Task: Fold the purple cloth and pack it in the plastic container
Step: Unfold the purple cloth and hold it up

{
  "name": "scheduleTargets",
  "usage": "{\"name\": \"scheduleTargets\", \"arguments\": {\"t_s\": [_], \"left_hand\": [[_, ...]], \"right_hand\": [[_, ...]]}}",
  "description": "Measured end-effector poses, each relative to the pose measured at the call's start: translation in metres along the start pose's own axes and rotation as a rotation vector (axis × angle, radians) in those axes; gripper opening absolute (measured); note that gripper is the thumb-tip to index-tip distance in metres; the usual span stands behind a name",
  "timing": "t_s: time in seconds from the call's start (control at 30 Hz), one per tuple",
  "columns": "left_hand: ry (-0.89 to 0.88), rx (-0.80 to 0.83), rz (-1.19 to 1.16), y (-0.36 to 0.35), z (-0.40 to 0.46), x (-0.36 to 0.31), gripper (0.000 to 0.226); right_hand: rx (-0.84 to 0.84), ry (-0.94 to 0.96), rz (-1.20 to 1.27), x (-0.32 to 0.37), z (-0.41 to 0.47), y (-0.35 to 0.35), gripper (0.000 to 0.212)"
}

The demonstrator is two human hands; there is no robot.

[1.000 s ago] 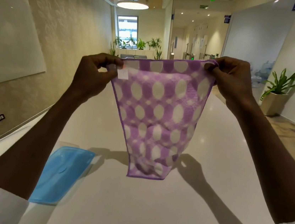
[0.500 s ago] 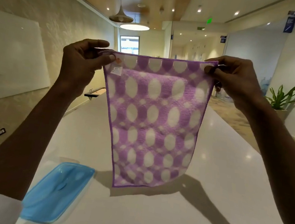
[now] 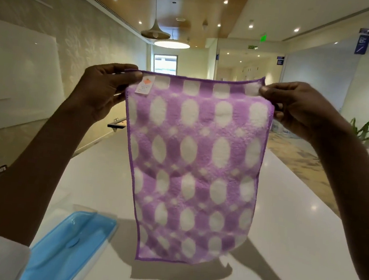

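Head view, purple cloth (image 3: 193, 164), white ovals, unfolded

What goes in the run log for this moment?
left hand: pinching top corner | right hand: pinching top corner | purple white-spotted cloth: hanging unfolded | blue-lidded plastic container: on table

A green exit sign (image 3: 252, 47) is reading "EXIT" above the corridor opening. Print on the cloth's tag (image 3: 145, 86) and the blue wall signs (image 3: 363, 42) is proving illegible.
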State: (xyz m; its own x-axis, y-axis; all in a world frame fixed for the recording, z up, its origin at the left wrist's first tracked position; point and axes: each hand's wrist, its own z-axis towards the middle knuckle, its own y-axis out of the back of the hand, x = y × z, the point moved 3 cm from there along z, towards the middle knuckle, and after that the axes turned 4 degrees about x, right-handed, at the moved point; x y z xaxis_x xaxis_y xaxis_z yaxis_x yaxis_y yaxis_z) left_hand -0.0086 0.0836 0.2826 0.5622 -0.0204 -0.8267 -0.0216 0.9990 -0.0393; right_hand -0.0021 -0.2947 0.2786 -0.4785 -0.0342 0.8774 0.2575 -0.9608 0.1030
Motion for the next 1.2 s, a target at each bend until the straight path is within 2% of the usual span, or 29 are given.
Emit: {"name": "scheduleTargets", "arguments": {"t_s": [0.07, 0.23, 0.43, 0.53, 0.63, 0.77, 0.97, 1.07, 1.17, 1.2], "left_hand": [[0.063, -0.011, 0.014, -0.003, 0.006, 0.013, 0.012], [0.219, -0.052, 0.086, -0.01, 0.021, 0.066, 0.012], [0.382, -0.06, 0.276, -0.021, 0.034, 0.152, 0.011], [0.41, -0.059, 0.366, -0.02, 0.037, 0.194, 0.015], [0.436, -0.053, 0.444, -0.02, 0.035, 0.233, 0.017], [0.436, -0.031, 0.544, -0.024, 0.033, 0.28, 0.011], [0.422, -0.084, 0.696, -0.038, 0.033, 0.334, 0.004], [0.424, -0.122, 0.751, -0.042, 0.034, 0.359, 0.005], [0.448, -0.114, 0.743, -0.043, 0.035, 0.388, 0.012], [0.457, -0.1, 0.743, -0.045, 0.034, 0.396, 0.018]], "right_hand": [[-0.026, -0.109, 0.038, -0.021, 0.011, 0.005, 0.015], [-0.1, -0.315, -0.015, -0.081, 0.03, 0.015, 0.018], [-0.177, -0.353, -0.474, -0.153, 0.041, 0.015, 0.011], [-0.186, -0.385, -0.581, -0.191, 0.043, 0.016, 0.011], [-0.198, -0.461, -0.47, -0.231, 0.044, 0.013, 0.011], [-0.311, -0.578, -0.165, -0.281, 0.043, 0.005, 0.007], [-0.448, -0.68, 0.151, -0.347, 0.051, -0.006, 0.004], [-0.481, -0.696, 0.294, -0.377, 0.056, -0.013, 0.017], [-0.45, -0.684, 0.262, -0.4, 0.058, -0.021, 0.013], [-0.445, -0.679, 0.197, -0.407, 0.057, -0.024, 0.019]]}}
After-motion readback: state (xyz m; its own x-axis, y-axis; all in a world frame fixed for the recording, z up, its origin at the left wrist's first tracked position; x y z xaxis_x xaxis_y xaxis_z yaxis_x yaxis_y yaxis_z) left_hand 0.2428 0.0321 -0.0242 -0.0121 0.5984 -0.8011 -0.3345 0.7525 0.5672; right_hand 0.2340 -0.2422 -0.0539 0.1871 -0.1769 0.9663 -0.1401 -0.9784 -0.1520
